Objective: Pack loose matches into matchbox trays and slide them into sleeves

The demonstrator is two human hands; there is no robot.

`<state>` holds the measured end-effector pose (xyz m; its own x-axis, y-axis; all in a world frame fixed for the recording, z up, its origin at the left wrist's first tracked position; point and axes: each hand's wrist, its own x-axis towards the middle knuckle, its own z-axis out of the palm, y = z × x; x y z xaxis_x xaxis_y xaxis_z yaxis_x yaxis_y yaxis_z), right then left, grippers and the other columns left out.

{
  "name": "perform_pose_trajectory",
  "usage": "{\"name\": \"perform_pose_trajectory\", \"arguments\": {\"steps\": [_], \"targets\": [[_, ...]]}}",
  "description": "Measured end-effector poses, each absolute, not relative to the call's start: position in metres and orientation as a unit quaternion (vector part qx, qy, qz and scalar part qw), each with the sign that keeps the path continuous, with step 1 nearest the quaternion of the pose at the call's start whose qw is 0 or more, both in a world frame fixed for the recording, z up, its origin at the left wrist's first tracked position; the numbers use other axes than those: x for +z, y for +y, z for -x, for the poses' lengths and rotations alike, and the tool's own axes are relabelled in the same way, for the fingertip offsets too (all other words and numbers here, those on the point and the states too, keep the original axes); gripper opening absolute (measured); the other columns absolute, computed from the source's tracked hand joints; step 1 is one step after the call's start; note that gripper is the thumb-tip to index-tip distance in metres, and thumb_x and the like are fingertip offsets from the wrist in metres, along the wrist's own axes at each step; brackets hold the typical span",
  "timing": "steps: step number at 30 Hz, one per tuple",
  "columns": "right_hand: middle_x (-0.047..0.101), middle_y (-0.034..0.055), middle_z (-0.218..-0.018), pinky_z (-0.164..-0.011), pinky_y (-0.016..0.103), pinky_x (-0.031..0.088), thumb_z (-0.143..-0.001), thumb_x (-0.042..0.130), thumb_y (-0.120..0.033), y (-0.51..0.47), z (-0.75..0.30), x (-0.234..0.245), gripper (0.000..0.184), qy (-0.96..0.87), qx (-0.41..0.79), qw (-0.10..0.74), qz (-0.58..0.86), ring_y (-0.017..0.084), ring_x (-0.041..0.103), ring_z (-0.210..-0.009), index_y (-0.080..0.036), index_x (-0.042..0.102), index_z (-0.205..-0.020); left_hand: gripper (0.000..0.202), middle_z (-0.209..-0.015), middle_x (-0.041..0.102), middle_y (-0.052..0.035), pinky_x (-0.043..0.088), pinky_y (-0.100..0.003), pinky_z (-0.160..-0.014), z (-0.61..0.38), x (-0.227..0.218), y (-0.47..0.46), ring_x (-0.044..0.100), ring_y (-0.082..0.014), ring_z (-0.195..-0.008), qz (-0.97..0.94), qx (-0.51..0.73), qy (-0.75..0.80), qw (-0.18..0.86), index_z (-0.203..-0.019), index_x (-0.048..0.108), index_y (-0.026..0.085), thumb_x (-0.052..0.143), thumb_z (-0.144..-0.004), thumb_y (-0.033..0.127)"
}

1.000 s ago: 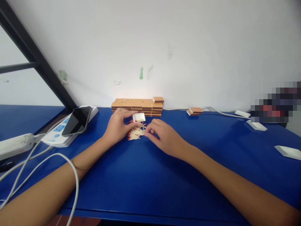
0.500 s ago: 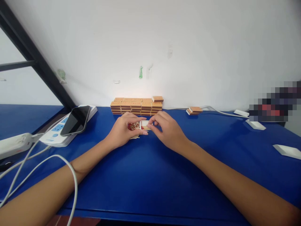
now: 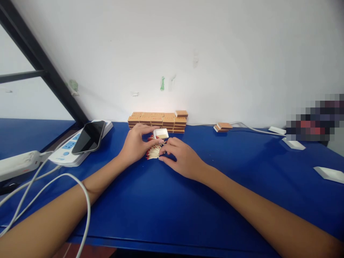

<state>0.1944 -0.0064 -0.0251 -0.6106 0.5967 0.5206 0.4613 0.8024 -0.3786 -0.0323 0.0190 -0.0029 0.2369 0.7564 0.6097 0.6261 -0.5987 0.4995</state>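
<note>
The left hand (image 3: 134,145) pinches a small white tray (image 3: 160,133) between thumb and fingertips, holding it tilted just above the blue table (image 3: 161,200). The right hand (image 3: 181,157) curls fingers-down at the loose pile of matches (image 3: 153,153) lying under the tray; whether it has actually gripped any sticks cannot be told. The pinch on the tray looks light, so a nudge from the right hand's knuckles could tip it and spill whatever is inside. Sticks picked up crookedly may jam across the tray or scatter over the table. Just behind, the stack of matchboxes (image 3: 158,121) stands against the wall, near enough for a careless lift to knock it.
</note>
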Motion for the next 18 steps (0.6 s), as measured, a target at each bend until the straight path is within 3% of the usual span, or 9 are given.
{"name": "perform_pose_trajectory", "arguments": {"steps": [5,18], "targets": [[0.067,0.0077,-0.108,-0.093,0.036,0.05,-0.102,0.07,-0.015,-0.0071,-0.1864,-0.0252,0.006,-0.895,0.125,0.304,0.301,0.022,0.062,-0.103,-0.019,0.073,-0.099,0.041,-0.113,0.084,-0.0056,0.057,-0.045,-0.095,0.0315,-0.0021,0.0187,0.071,-0.0293,-0.11,-0.783,0.43,0.443,0.078,-0.122,0.083,0.027,0.096,-0.084,0.034],[0.066,0.0059,-0.099,-0.09,0.037,0.048,-0.103,0.066,-0.013,-0.0072,-0.1842,-0.0287,0.013,-0.894,0.135,0.286,0.318,0.022,0.059,-0.098,-0.02,0.065,-0.093,0.038,-0.107,0.083,-0.0052,0.057,-0.045,-0.094,0.0319,-0.0026,0.0192,0.071,-0.0279,-0.104,-0.788,0.436,0.429,0.072,-0.121,0.083,0.026,0.094,-0.086,0.035]]}}
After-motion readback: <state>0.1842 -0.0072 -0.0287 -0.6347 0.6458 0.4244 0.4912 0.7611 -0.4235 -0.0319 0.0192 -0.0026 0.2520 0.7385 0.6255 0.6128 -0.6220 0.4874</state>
